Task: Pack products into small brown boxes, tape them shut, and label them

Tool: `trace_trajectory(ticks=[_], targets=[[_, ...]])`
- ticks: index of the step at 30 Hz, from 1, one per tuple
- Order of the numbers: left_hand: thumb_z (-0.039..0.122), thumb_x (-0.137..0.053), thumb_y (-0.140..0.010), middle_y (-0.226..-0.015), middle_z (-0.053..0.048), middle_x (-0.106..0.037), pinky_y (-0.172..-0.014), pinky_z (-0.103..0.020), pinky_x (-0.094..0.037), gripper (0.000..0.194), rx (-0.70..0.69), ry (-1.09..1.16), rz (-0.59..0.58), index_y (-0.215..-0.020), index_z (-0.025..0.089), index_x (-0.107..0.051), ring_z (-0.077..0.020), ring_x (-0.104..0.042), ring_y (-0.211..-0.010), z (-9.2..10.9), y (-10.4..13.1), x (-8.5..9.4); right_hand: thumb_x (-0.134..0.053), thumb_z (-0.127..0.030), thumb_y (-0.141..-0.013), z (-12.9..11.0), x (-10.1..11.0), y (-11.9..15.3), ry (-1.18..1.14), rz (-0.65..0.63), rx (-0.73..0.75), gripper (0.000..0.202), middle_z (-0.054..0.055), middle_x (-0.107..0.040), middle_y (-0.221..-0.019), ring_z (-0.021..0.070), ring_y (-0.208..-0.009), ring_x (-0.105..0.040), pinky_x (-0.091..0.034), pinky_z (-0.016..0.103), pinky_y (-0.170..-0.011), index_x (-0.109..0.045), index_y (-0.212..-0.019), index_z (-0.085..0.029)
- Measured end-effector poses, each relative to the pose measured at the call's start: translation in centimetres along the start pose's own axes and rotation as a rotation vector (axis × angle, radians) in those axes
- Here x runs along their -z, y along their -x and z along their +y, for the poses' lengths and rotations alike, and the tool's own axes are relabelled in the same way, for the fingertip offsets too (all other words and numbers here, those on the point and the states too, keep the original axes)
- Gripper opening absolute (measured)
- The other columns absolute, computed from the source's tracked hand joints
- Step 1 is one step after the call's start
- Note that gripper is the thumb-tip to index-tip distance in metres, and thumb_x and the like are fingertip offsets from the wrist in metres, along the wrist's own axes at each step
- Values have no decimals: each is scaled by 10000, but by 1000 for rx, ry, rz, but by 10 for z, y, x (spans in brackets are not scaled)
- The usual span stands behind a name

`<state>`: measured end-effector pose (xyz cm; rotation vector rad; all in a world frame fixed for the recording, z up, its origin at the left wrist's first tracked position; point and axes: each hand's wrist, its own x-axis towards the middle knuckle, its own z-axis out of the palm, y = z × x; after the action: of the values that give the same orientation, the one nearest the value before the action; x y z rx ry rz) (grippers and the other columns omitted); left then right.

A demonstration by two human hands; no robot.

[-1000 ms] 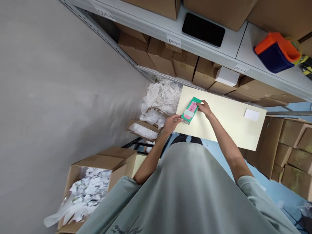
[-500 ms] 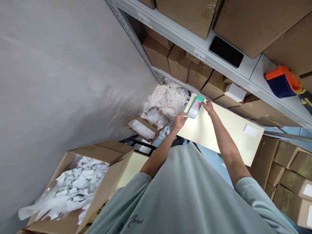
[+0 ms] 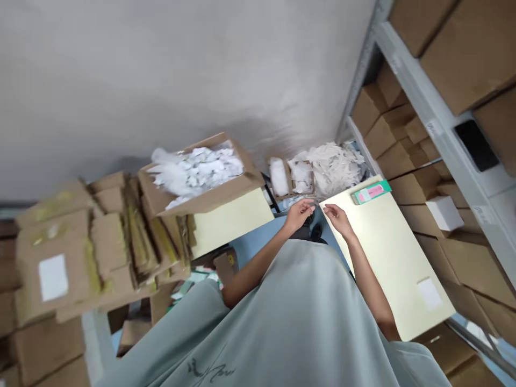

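The green box with a pink panel (image 3: 371, 192) lies at the far end of the pale yellow board (image 3: 379, 242), touched by neither hand. My left hand (image 3: 298, 215) is in the air left of the board, its fingers loosely bent and apart, with nothing visible in them. Just across a small gap, my right hand (image 3: 338, 219) is over the board's left edge, nearest to the green box. Its fingers are also slightly bent and apart, and nothing shows in them. A white label (image 3: 429, 293) is on the near end of the board.
Shelving with cartons (image 3: 419, 188) and a black phone (image 3: 476, 145) stands on the right. Ahead are a heap of white scraps (image 3: 336, 166) and small boxes. To the left are an open carton of torn paper (image 3: 205, 172), another pale surface (image 3: 231, 220) and flattened cardboard (image 3: 108, 242).
Both hands have let go of the green box, which stays on the board. The view has swung left, bringing the flattened cardboard into sight.
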<state>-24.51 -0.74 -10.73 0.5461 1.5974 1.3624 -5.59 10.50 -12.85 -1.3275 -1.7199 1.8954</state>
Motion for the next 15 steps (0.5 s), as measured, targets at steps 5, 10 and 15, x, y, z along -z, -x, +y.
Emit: trace_trajectory(ticks=[5,10,15], targets=[[639,-951,-794,-742,1,-708,-683,-316,-593,551,-38,104,244,-1095,200,-808,-171,-679,-679,5,67,55,-808,-662,-879,-41,-69,4,52,-299,102,553,141,-858,-1254,340,-1222,-812,-605,566,-1185,-795,-1240,-243],[601,-956,-816,-764,-3,-717,-709,-312,-610,504,-110,246,480,-1100,208,-819,-173,-699,-715,10,117,106,-802,-683,-915,-82,-126,30,142,-546,149,560,129,-854,-1291,337,-1274,-795,-599,543,-1194,-788,-1279,-259],[570,-930,-826,-909,-13,-742,-775,-315,-637,496,-192,390,654,-1155,217,-813,-161,-732,-781,9,163,170,-779,-663,-946,-108,-207,53,264,-741,186,526,106,-859,-1271,310,-1218,-803,-605,507,-1157,-781,-1290,-265]])
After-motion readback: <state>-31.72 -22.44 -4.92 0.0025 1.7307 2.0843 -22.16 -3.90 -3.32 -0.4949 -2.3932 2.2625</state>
